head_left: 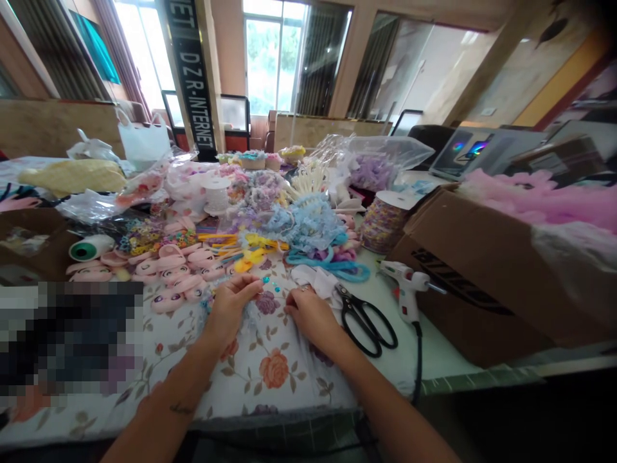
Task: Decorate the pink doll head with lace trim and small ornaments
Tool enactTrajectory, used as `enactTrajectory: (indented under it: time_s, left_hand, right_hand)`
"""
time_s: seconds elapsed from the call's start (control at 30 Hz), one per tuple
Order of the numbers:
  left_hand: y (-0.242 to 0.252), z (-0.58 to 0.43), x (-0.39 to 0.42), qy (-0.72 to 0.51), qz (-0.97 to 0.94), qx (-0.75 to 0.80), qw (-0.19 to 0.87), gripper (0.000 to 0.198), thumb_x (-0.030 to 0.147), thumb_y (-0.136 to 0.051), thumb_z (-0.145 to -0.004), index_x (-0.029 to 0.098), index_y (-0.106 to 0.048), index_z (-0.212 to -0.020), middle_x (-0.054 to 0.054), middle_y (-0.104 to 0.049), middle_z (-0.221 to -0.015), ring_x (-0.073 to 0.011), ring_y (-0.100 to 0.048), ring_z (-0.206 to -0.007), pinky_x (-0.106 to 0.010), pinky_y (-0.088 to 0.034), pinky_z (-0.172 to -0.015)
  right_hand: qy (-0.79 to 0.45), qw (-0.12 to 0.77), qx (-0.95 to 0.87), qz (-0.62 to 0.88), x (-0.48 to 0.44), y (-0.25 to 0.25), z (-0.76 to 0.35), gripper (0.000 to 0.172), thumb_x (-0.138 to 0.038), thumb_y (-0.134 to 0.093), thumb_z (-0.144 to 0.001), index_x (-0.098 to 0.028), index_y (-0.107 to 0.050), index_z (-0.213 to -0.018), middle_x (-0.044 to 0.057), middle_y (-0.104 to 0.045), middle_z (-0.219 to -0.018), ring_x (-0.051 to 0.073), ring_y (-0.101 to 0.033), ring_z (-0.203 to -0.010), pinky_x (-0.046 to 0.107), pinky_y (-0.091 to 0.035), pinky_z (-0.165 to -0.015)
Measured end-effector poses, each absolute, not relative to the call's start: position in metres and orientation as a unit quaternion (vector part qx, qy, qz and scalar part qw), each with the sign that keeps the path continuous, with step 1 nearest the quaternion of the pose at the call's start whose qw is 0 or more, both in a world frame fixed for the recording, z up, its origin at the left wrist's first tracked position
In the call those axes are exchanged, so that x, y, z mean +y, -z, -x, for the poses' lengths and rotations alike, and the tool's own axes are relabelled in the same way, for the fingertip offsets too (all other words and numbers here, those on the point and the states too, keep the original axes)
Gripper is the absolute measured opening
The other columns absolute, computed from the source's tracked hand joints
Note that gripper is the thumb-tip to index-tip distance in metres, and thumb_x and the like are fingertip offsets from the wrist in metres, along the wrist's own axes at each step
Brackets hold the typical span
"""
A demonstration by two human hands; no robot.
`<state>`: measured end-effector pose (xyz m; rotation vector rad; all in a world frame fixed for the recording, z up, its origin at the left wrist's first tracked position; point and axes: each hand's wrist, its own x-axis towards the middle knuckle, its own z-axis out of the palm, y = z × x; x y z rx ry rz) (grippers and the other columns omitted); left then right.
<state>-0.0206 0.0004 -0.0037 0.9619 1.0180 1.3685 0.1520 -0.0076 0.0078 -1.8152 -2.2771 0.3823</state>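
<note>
My left hand [232, 300] is closed in a pinch above the flowered cloth [250, 386], with small teal beads [270, 284] just beyond its fingertips. Whatever lies between its thumb and forefinger is too small to make out. My right hand [308, 312] has its fingers curled together over the cloth; anything under them is hidden. White fabric [315, 281] lies just beyond that hand. Black-handled scissors [366, 321] rest to its right. Several pink headband-like pieces [173, 273] lie beyond and left of my left hand.
A white glue gun [407, 289] with a black cord stands by a large brown box [463, 276] at the right. Spools [385, 222], blue lace [308, 222], yellow pieces [253, 251] and plastic bags fill the table's back. Another box [29, 241] is at the left.
</note>
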Motion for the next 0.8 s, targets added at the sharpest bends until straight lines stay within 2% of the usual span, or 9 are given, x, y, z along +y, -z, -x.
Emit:
enactTrajectory:
  time_s: [0.2, 0.3, 0.43, 0.5, 0.6, 0.7, 0.8]
  left_hand:
    - [0.003, 0.021, 0.0, -0.578, -0.412, 0.423, 0.563, 0.017, 0.031, -0.077, -0.065, 0.016, -0.07, -0.069, 0.001, -0.062, -0.066, -0.0084, -0.053, -0.061, -0.02, -0.044, -0.061]
    - [0.003, 0.02, 0.0, -0.577, -0.409, 0.425, 0.565, 0.017, 0.031, -0.077, -0.065, 0.016, -0.07, -0.069, 0.001, -0.063, -0.066, -0.0085, -0.053, -0.06, -0.02, -0.044, -0.061]
    - [0.003, 0.02, -0.001, -0.584, -0.401, 0.422, 0.567, 0.018, 0.031, -0.077, -0.064, 0.016, -0.07, -0.071, 0.0, -0.065, -0.067, -0.0091, -0.056, -0.062, -0.02, -0.046, -0.063]
    - [0.002, 0.019, -0.002, -0.589, -0.393, 0.418, 0.569, 0.018, 0.031, -0.077, -0.065, 0.016, -0.07, -0.073, 0.0, -0.066, -0.068, -0.0097, -0.059, -0.064, -0.021, -0.048, -0.065]
    - [0.0, 0.018, -0.002, -0.608, -0.368, 0.41, 0.572, 0.017, 0.03, -0.077, -0.065, 0.016, -0.07, -0.074, -0.001, -0.068, -0.071, -0.0114, -0.063, -0.07, -0.023, -0.05, -0.07]
    - [-0.001, 0.017, -0.002, -0.625, -0.348, 0.4, 0.573, 0.018, 0.029, -0.078, -0.064, 0.016, -0.07, -0.073, -0.001, -0.069, -0.07, -0.0127, -0.065, -0.072, -0.024, -0.052, -0.073]
    - [-0.002, 0.017, -0.001, -0.636, -0.333, 0.392, 0.575, 0.018, 0.027, -0.079, -0.063, 0.015, -0.07, -0.073, -0.001, -0.069, -0.07, -0.0118, -0.064, -0.07, -0.024, -0.052, -0.073]
  right_hand:
    - [-0.143, 0.099, -0.745, 0.644, -0.008, -0.008, -0.157, 0.011, -0.027, -0.061, -0.083, -0.018, -0.066, -0.082, 0.008, -0.068, -0.086, 0.021, -0.062, -0.081, 0.027, -0.036, -0.063]
    - [-0.178, 0.121, -0.736, 0.642, -0.005, -0.005, -0.161, 0.008, -0.021, -0.061, -0.08, -0.018, -0.066, -0.075, 0.006, -0.068, -0.077, 0.019, -0.062, -0.075, 0.026, -0.035, -0.061]
    - [-0.301, 0.239, -0.704, 0.597, 0.001, 0.0, -0.168, 0.011, -0.017, -0.06, -0.076, -0.018, -0.061, -0.065, -0.001, -0.061, -0.058, 0.015, -0.056, -0.059, 0.024, -0.036, -0.056]
    - [-0.412, 0.323, -0.666, 0.532, 0.001, -0.002, -0.168, 0.014, -0.024, -0.06, -0.077, -0.018, -0.059, -0.065, -0.003, -0.056, -0.054, 0.012, -0.051, -0.052, 0.023, -0.037, -0.052]
    - [-0.537, 0.426, -0.589, 0.427, -0.001, -0.014, -0.159, 0.021, -0.036, -0.065, -0.076, -0.018, -0.058, -0.068, -0.004, -0.056, -0.056, 0.01, -0.051, -0.051, 0.022, -0.042, -0.052]
    - [-0.576, 0.483, -0.54, 0.378, -0.003, -0.025, -0.142, 0.023, -0.037, -0.069, -0.074, -0.017, -0.059, -0.071, -0.004, -0.058, -0.059, 0.009, -0.053, -0.054, 0.022, -0.045, -0.055]
    - [-0.592, 0.505, -0.518, 0.356, -0.002, -0.028, -0.126, 0.022, -0.036, -0.068, -0.076, -0.017, -0.059, -0.073, -0.003, -0.059, -0.06, 0.009, -0.053, -0.055, 0.021, -0.044, -0.055]
